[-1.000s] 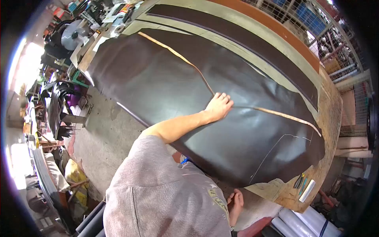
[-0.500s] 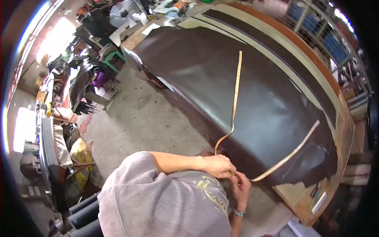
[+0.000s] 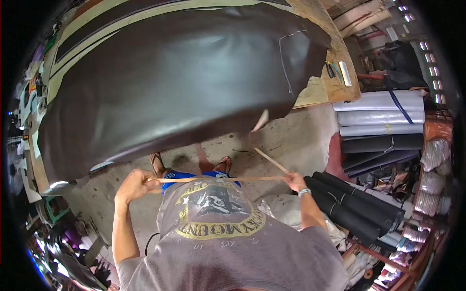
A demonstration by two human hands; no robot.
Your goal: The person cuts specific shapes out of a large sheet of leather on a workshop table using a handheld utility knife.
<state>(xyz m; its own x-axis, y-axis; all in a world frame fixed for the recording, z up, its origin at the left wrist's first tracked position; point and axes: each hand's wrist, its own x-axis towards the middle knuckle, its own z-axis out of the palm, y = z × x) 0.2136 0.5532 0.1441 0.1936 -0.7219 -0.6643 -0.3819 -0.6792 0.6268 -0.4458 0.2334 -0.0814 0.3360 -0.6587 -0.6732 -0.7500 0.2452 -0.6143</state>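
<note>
A narrow tailor's measuring tape [image 3: 223, 179] is stretched nearly level in front of my shirt, between my two hands. My left hand [image 3: 136, 185] pinches one end of the span, its fingers closed. At the other end my right hand [image 3: 295, 182], a watch on its wrist, is closed on the tape. A loose length of tape runs from the right hand up toward the table edge. Beyond my hands a large dark brown leather sheet [image 3: 170, 82] covers most of the table and hangs over its near edge. A thin chalk-like line curves across its right part.
The wooden table corner [image 3: 347, 92] holds a white block [image 3: 344, 73] and small hand tools [image 3: 333, 69]. Silver rolls [image 3: 381, 116] and black rolls [image 3: 354, 208] lie to the right. A green stool [image 3: 57, 213] stands at the lower left.
The tape, earlier lying across the leather with my hands together near the edge, is now off it and stretched between my spread hands. My view has turned right.
</note>
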